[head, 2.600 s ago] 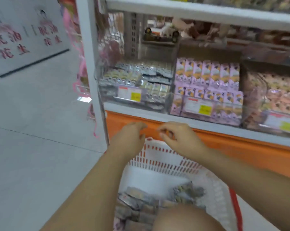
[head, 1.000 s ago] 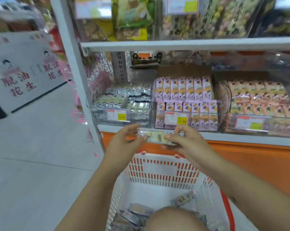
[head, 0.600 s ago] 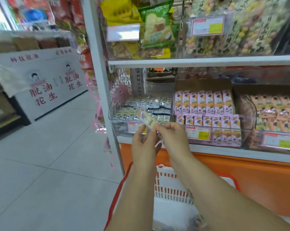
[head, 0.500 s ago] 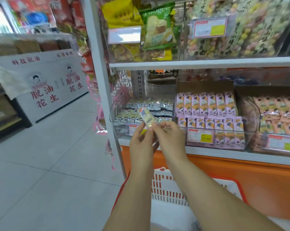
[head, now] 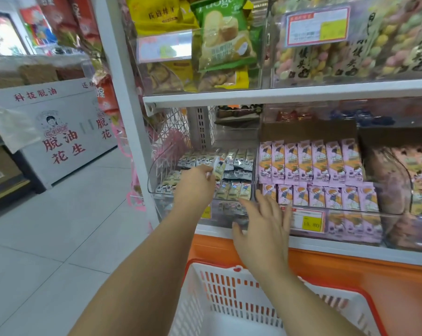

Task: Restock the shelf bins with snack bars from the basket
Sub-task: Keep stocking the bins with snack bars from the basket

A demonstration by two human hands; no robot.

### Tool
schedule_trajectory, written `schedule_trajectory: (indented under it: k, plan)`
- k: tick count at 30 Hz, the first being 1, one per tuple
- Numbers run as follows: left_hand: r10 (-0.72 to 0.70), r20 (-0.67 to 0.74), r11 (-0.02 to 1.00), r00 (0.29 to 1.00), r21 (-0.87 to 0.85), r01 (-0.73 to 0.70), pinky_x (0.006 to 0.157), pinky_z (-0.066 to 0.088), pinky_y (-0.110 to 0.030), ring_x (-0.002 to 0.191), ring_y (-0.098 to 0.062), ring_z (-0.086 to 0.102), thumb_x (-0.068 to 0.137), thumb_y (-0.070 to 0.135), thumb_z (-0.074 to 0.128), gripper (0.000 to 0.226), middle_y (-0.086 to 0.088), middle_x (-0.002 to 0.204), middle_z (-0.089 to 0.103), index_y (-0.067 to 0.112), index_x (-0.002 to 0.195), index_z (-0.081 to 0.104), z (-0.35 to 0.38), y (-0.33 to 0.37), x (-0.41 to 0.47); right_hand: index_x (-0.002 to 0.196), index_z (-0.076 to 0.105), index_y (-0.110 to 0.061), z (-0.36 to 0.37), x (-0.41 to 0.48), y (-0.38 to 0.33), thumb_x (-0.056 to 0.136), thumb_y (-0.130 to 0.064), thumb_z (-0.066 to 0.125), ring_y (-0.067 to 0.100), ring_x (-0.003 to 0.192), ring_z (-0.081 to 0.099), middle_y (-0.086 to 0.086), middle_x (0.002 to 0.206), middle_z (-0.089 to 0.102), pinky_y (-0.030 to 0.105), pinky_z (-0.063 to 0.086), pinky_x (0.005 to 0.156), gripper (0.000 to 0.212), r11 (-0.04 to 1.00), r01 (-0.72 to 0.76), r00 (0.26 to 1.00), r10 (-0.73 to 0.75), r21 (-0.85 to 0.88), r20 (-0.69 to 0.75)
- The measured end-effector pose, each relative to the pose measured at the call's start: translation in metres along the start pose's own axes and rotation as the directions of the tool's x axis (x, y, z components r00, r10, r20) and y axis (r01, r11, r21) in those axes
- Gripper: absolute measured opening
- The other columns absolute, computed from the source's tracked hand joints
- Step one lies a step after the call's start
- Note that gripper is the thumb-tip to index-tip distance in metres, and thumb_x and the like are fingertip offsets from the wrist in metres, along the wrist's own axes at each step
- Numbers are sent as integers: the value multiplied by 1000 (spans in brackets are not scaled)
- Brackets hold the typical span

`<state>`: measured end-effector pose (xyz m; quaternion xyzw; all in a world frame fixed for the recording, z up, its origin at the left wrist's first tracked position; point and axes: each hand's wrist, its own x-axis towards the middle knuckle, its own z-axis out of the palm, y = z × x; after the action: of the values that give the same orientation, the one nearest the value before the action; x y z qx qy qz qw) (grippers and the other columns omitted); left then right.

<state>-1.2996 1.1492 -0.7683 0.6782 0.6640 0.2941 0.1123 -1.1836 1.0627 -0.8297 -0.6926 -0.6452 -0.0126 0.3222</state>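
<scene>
Your left hand [head: 195, 187] is up at the shelf, thumb and fingertips pinched on the lower end of one snack bar [head: 217, 169]. The bar stands nearly upright, its long axis running from about 7 o'clock up to 1 o'clock, with the free end tipped toward the back of the shelf. It hangs over the middle of the clear bin [head: 154, 187], between the back row of matching bars [head: 239, 157] at 1 o'clock and the front row [head: 233, 191] at 5 o'clock.

That's the relation to watch. The rows stand their bars on end, and yours is already close to that line, so by my read it needs a small tilt and a drop rather than a turn.

Your right hand [head: 263, 229] sits at 5 o'clock from the bar, fingers spread and straight, holding nothing. It hovers in front of the bin's clear front wall, just beside the divider to the purple packs [head: 309, 163]. The left is the nearer hand and it has the bar, so the placing looks like its job. The basket [head: 229, 294] waits below at 6 o'clock, and what's inside it is out of view.
</scene>
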Motion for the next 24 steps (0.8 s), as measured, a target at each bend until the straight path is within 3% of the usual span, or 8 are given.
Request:
schedule_trajectory:
  k: [3,6,8,10,12,15,18,24]
  plan:
    - [-30,47,987,998,156,22,59,46,-28,58,-21,52,98,22,44,26,-6,81,67,16,107,68,8,1,9,121,63,-27,9,0,4,70,-30,78,28,132,43,5,140,51,42,0,113,53,1000,11,997,-11,-6,-71]
    - [-40,65,933,997,361,13,72,49,-33,58,-23,49,96,21,41,29,-3,60,51,10,79,61,11,8,9,111,68,-24,15,2,5,61,-26,83,30,123,52,7,129,60,43,8,111,52,1000,-4,994,5,10,-111]
    - [-36,51,889,998,457,9,95,44,-41,79,-26,56,97,27,43,29,-5,76,59,12,78,59,12,9,8,114,67,-24,14,2,4,66,-26,80,29,126,49,7,132,57,44,5,113,50,999,-6,993,11,42,-117]
    - [-6,25,876,1000,482,-7,103,32,-44,111,-30,50,97,24,44,22,-9,113,59,14,104,63,12,5,9,114,67,-25,13,2,4,68,-25,78,28,128,47,7,133,56,44,3,114,48,998,-6,993,12,57,-115]
    - [88,58,886,994,452,-105,103,31,-44,125,-31,39,93,9,46,41,-8,133,48,23,131,54,11,0,10,112,68,-25,13,2,4,67,-26,78,28,127,47,6,133,57,44,2,114,46,998,-3,994,9,62,-107]
    - [232,228,876,946,374,-305,106,31,-43,130,-25,36,94,5,42,46,3,144,41,32,128,58,13,-5,13,112,68,-24,13,2,4,68,-26,77,28,128,46,6,134,56,43,1,114,45,998,-3,993,10,60,-115]
    - [144,368,889,919,360,-283,110,27,-47,133,-22,35,98,24,39,34,9,150,34,35,117,65,11,-11,18,116,66,-24,11,1,3,73,-26,73,27,132,41,6,137,53,45,-1,115,44,997,-16,995,23,80,-97]
    - [99,378,858,920,436,-272,111,15,-52,141,-25,21,98,39,26,43,5,157,22,32,131,53,15,-10,1,121,64,-26,5,0,3,76,-28,71,25,135,38,4,141,49,44,-5,116,45,997,2,998,3,74,-57]
